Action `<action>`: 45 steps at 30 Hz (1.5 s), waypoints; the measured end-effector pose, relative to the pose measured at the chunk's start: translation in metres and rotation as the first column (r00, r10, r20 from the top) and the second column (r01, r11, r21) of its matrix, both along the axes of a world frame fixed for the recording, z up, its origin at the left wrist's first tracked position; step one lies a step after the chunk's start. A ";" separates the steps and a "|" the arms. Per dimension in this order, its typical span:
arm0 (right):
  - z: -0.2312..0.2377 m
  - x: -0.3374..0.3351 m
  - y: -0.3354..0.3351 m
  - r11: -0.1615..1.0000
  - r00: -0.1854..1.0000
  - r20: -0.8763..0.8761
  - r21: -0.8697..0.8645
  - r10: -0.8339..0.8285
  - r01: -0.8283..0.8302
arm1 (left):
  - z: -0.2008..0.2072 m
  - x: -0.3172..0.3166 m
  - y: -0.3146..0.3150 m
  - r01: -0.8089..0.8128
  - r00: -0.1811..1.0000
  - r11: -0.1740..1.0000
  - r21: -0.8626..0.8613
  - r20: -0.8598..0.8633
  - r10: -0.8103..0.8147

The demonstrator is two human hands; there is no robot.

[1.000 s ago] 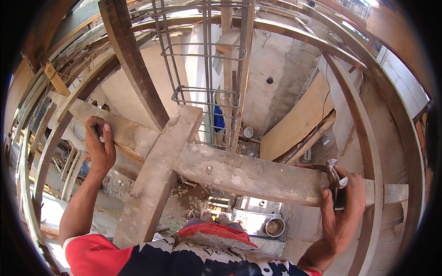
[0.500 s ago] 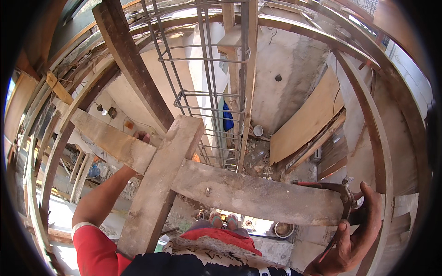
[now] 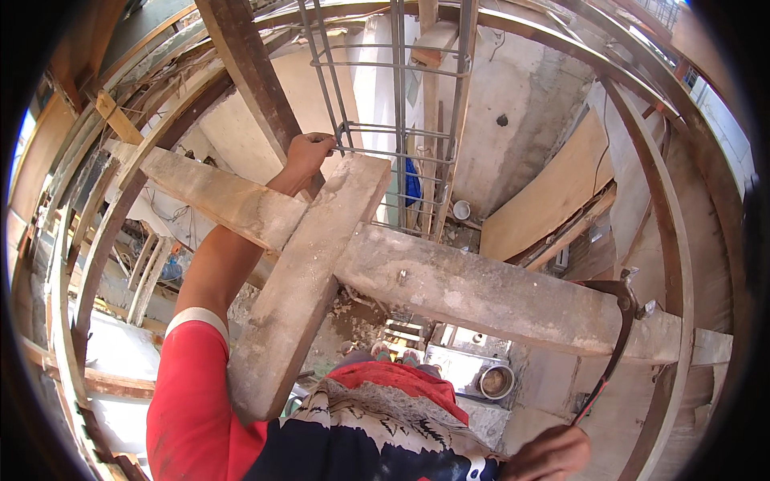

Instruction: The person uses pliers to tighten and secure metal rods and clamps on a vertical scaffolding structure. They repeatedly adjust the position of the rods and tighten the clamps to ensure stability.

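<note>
My left hand (image 3: 311, 152) reaches up past the wooden planks to the rebar cage (image 3: 399, 104). Its thumb and fingers are pinched together at the corner of a steel stirrup (image 3: 393, 152); whatever lies between the fingertips is too small to make out. Low on the right, my right hand (image 3: 553, 453) is curled round the handle end of a pair of pincers (image 3: 624, 305). The pincers' head and other handle rest at a long plank (image 3: 481, 293), with the handles spread apart.
A shorter thick board (image 3: 309, 280) crosses in front of me, with another plank (image 3: 224, 196) on its left. A dark timber post (image 3: 253, 72) leans by the cage. Far below are my feet, a round pot (image 3: 496, 382) and rubble. A plywood sheet (image 3: 549, 192) leans at right.
My left hand has come up from behind the left plank to the cage. My right hand has dropped from beside the pincers' head to the handle end. The view has shifted.
</note>
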State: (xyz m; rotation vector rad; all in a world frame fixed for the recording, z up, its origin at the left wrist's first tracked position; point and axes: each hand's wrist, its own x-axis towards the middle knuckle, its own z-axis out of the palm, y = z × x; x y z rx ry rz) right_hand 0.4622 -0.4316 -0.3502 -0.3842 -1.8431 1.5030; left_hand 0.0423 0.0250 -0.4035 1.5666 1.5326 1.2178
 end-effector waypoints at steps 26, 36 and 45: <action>-0.309 0.015 0.065 0.020 -0.006 0.370 0.067 -0.929 0.998 | -0.019 -0.026 0.023 0.307 0.933 0.951 0.043 0.181 -0.310; -0.116 -0.276 0.313 0.613 0.527 -0.316 -0.336 -0.789 0.715 | 0.007 -0.017 -0.008 0.099 0.995 0.995 0.028 -0.002 -0.099; -0.051 -0.292 0.395 -0.087 0.162 -0.289 0.689 -0.943 0.720 | 0.031 -0.005 -0.014 0.037 0.999 0.993 0.109 0.013 -0.038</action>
